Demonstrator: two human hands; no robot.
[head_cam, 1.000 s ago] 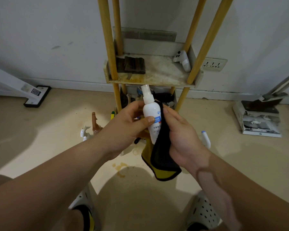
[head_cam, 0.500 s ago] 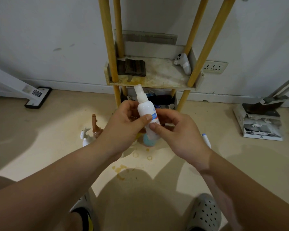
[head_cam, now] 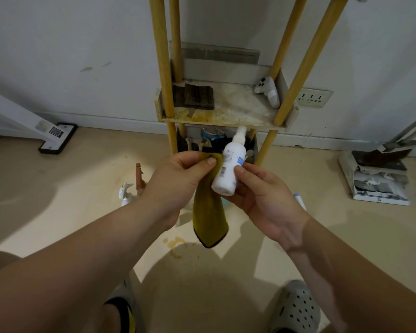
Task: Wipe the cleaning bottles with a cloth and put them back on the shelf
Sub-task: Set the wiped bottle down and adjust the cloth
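The left hand (head_cam: 185, 179) pinches the top edge of the cloth (head_cam: 208, 212) between thumb and forefinger; the rest of the cloth hangs free below. The right hand (head_cam: 262, 195) is curled round the lower half of the bottle (head_cam: 229, 169), thumb on its front and fingers behind. The bottle leans with its nozzle up and away from the person. Cloth and bottle touch between the two hands, which are close together but not joined. This looks like the wiping step on this bottle, with putting it back not yet done.

Just beyond the hands stands the shelf (head_cam: 226, 111), its board blotched and yellowed. The nozzle sits right under its front edge, so a lift straight up would likely knock the bottle against the board. The grip is low on a smooth body; a firm rub from the cloth could twist the bottle out of the fingers. The cloth is held only by a pinch and could slip down onto the stain (head_cam: 175, 246) on the floor below. Other bottles (head_cam: 126, 193) stand on the floor left of the left hand, where a shifting foot might tip them. A clean bottle set on that stained board may pick up grime again.
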